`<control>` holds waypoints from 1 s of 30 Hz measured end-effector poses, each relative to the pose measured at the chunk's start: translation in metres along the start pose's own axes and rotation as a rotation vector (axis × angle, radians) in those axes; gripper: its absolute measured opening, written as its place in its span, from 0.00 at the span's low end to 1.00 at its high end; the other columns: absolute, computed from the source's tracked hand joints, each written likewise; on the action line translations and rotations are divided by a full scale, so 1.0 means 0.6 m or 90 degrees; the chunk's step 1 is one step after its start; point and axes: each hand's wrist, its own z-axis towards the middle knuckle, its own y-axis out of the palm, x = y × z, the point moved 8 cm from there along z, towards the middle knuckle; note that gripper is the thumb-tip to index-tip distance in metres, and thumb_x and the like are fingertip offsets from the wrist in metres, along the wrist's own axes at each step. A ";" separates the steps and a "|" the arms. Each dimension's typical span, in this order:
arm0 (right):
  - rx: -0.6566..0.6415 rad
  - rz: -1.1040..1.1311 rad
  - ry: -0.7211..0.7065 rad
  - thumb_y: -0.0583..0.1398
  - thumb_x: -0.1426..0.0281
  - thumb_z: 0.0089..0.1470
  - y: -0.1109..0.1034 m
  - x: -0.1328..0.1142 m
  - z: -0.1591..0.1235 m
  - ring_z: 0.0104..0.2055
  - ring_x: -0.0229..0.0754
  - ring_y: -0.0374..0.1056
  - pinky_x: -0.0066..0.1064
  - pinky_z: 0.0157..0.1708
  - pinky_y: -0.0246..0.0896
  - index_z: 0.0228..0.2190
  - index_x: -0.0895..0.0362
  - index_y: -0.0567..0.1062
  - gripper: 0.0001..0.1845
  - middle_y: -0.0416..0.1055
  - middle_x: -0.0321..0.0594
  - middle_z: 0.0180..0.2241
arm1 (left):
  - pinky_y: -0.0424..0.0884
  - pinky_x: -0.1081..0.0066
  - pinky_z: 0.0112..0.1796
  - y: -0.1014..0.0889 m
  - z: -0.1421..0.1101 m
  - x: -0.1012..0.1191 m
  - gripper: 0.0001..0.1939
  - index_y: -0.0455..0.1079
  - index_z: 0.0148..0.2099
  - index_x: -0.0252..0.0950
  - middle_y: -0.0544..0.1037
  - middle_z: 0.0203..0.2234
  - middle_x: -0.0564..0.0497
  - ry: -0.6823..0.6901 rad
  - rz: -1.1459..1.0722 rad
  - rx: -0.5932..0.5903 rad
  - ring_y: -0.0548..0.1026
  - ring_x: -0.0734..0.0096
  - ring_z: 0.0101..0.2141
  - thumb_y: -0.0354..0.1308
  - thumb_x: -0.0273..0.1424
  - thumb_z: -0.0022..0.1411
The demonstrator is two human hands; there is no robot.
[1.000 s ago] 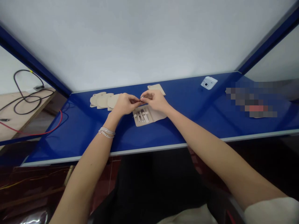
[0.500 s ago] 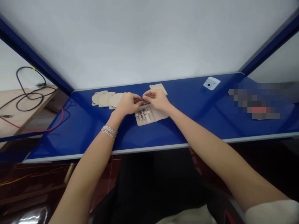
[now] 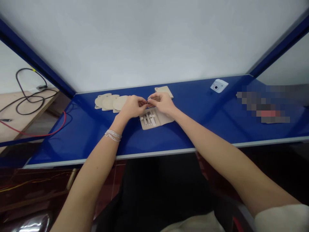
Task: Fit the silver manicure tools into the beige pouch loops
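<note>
My left hand [image 3: 135,106] and my right hand [image 3: 162,102] meet fingertip to fingertip above an open beige manicure case [image 3: 151,127]. Pinched in the right fingers is a small shiny metal piece [image 3: 150,98]; its kind is too small to tell. The left thumb and fingers are also pinched together against its near side, and what they grip is hidden. In the case, several silver manicure tools [image 3: 149,119] sit side by side under a strap. The right hand and wrist cover part of the case's upper right.
Several closed beige cases [image 3: 107,102] lie overlapped at the left on the blue table [image 3: 193,129]. Another beige case [image 3: 166,91] is behind my right hand. A white camera [image 3: 219,86] stands at the back right. Black and red cables [image 3: 64,120] hang at the left.
The hands stay in nearly the same place, with only slight finger movement around the small metal piece. The open case has not moved.
</note>
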 end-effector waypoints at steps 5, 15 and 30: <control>-0.002 -0.007 -0.015 0.66 0.75 0.49 0.001 -0.001 -0.001 0.27 0.37 0.73 0.34 0.36 0.74 0.27 0.59 0.72 0.06 0.74 0.37 0.23 | 0.69 0.71 0.30 0.000 0.000 0.001 0.13 0.78 0.34 0.30 0.79 0.23 0.47 0.013 0.002 0.004 0.74 0.69 0.25 0.58 0.35 0.55; -0.014 0.033 -0.030 0.67 0.75 0.45 0.000 0.008 0.004 0.28 0.39 0.73 0.36 0.37 0.73 0.27 0.59 0.73 0.07 0.74 0.38 0.25 | 0.68 0.71 0.29 -0.002 -0.001 0.006 0.13 0.78 0.33 0.30 0.79 0.24 0.46 0.023 0.019 0.005 0.74 0.69 0.24 0.58 0.35 0.55; -0.021 0.083 0.005 0.69 0.71 0.44 0.005 -0.001 -0.005 0.27 0.37 0.72 0.31 0.34 0.71 0.28 0.60 0.75 0.10 0.75 0.37 0.25 | 0.68 0.72 0.30 -0.015 -0.001 0.008 0.14 0.78 0.31 0.32 0.78 0.22 0.48 0.027 0.017 0.027 0.73 0.71 0.24 0.61 0.39 0.54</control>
